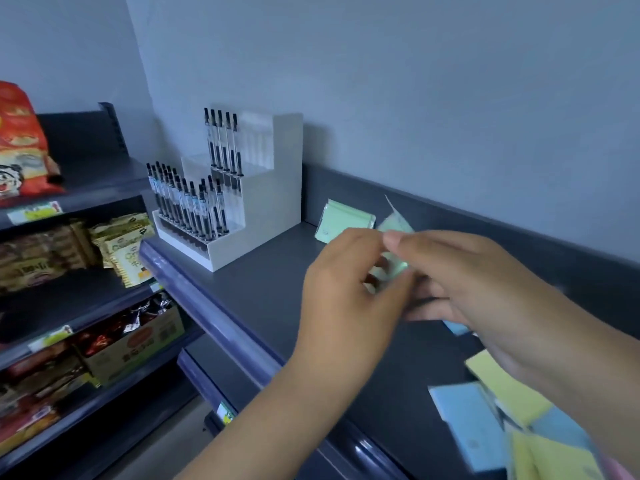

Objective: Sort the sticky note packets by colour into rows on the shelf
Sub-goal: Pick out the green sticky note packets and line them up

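Both hands meet over the dark grey shelf (263, 292), holding one green sticky note packet (394, 261) between them. My left hand (346, 289) pinches its near side and my right hand (460, 271) curls over its far side; most of the packet is hidden by fingers. A second green packet (341, 220) leans against the shelf's back wall just behind the hands. At the lower right lies a loose heap of yellow packets (502, 382) and blue packets (467, 420), partly under my right forearm. A blue corner (457, 328) shows beneath my right hand.
A white stepped pen display (235, 202) with several black pens stands at the shelf's left end. To the left, other shelves hold snack bags (20, 140) and a cardboard box (135, 344). The shelf's front rail (207, 306) runs diagonally below my left arm.
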